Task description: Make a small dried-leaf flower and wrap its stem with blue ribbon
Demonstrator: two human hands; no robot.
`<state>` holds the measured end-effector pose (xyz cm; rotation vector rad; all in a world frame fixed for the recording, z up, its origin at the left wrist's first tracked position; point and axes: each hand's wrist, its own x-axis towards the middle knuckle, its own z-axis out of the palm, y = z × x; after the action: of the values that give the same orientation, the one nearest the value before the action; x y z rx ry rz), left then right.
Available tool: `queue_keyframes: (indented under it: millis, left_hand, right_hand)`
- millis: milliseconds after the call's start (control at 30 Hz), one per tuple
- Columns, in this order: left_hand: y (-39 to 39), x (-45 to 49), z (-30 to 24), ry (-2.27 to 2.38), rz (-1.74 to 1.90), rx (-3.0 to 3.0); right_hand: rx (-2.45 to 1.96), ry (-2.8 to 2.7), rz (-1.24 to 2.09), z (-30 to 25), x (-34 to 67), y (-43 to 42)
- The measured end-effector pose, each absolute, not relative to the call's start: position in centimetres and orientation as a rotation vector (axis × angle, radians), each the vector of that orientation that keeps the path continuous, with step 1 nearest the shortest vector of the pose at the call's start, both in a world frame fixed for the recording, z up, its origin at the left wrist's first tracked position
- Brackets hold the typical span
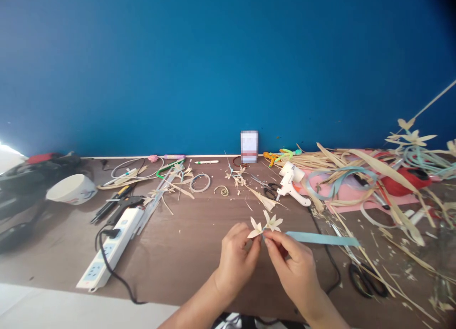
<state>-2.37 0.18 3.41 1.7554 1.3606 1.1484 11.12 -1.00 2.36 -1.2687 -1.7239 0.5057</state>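
Between my two hands are pale husk-like flowers [272, 221], two blooms with pointed petals joined at a thin stem. My left hand [238, 253] pinches them from the left, thumb and fingertips pressed together near the lower bloom. From the other side my right hand [294, 260] is closed at the same join, its fingertips almost touching those of the left. A light blue ribbon [322, 239] runs from the right fingers out over the table to the right. Where it meets the stem is hidden behind the fingers.
Black-handled scissors [366, 279] lie at right, near a white glue gun [294, 186] and a pile of dry husk strips [342, 160]. At left are a white power strip [110, 248], a dark glue gun [124, 208] and a white bowl [71, 190]. A blue wall stands behind.
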Motion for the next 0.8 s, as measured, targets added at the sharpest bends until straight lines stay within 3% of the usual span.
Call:
queue_keyframes:
  millis: [300,533,800]
  left_hand:
    - [0.3,-2.3,3.0,1.353,1.143,1.681]
    - [1.5,-2.3,2.4,1.147,1.135,1.095]
    - [2.0,-2.0,2.1,1.12,1.177,0.777]
  right_hand:
    - [-1.239,-1.76,0.529,2.0,11.1,-0.9]
    - [-1.226,-1.74,0.57,2.0,11.2,-1.1]
    - [-1.273,-1.354,1.385,0.5,9.7,-0.5]
